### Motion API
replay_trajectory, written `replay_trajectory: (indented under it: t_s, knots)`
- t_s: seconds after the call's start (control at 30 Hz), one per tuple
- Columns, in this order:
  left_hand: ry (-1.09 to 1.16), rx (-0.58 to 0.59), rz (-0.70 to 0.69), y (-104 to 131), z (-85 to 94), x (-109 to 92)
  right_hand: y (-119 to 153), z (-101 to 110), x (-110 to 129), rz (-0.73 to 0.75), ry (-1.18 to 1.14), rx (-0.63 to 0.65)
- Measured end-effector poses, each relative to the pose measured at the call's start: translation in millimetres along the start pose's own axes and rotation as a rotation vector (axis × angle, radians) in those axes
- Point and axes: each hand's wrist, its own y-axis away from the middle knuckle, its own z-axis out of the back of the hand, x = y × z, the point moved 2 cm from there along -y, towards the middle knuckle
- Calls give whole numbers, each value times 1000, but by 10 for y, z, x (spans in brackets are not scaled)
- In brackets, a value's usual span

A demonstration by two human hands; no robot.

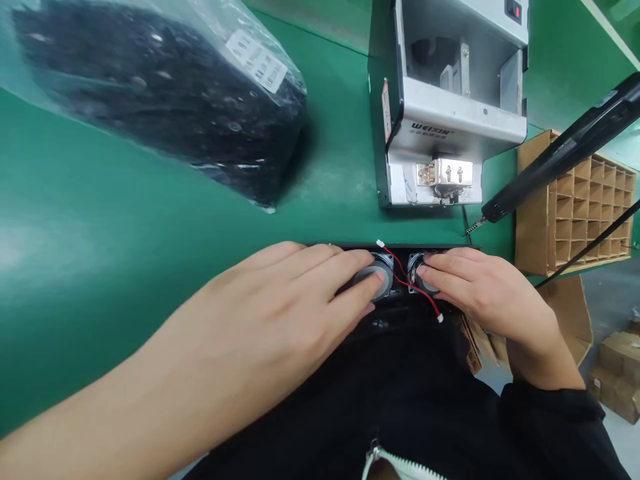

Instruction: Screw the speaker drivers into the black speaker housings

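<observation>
A long black housing (350, 246) lies at the near edge of the green table, partly hidden by my hands. Two round speakers with metal frames sit in it side by side. On the left speaker (385, 283) rest the fingers of my left hand (295, 300), closed round its rim. My right hand (480, 287) has its fingertips on the right speaker (425, 283) and covers much of it. Red wires (410, 284) with white plugs run between the two speakers; one plug points up past the housing, the other hangs toward my body.
A clear bag of black parts (175, 100) lies at the upper left. Beyond the housing stands a silver screw machine (450, 113). A black electric screwdriver (560, 150) slants in from the right, its bit near my right hand. Behind it is a divided cardboard box (535, 200).
</observation>
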Motion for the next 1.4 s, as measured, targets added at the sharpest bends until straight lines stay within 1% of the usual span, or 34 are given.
replay_trajectory:
  t_s: [0.1,0.17,0.3,0.4,0.5,0.6,0.7,0.8,0.93,1.0,1.17,1.3,1.4]
  knots:
    - [41,28,24,77,-37,45,24,-37,-24,7,-11,-21]
    - [77,46,12,96,-49,66,30,-57,-32,3,-28,-30]
    - [24,25,16,26,-28,65,22,-65,-26,-23,-43,-29]
    - [-19,35,2,-44,-14,38,18,-65,-13,-30,-28,-8]
    - [-17,49,27,-80,3,27,25,-83,0,-58,-30,20]
    - [-15,67,29,-101,36,26,32,-94,31,-86,-28,10]
    - [-18,75,3,-121,73,30,30,-76,79,-122,-17,-7]
    - [-18,80,-11,-126,83,37,24,-41,119,-139,-22,4]
    - [-4,75,11,-122,55,29,32,-17,116,-153,-10,-12]
    - [-14,69,9,-121,37,20,41,-26,105,-138,-11,-27]
    - [-26,8,-20,-73,-10,16,51,-48,86,-96,-11,-59]
    - [4,-14,32,13,-64,28,49,-47,85,-93,-25,-68]
    - [37,-38,53,36,-62,35,60,-60,84,-92,-36,-92]
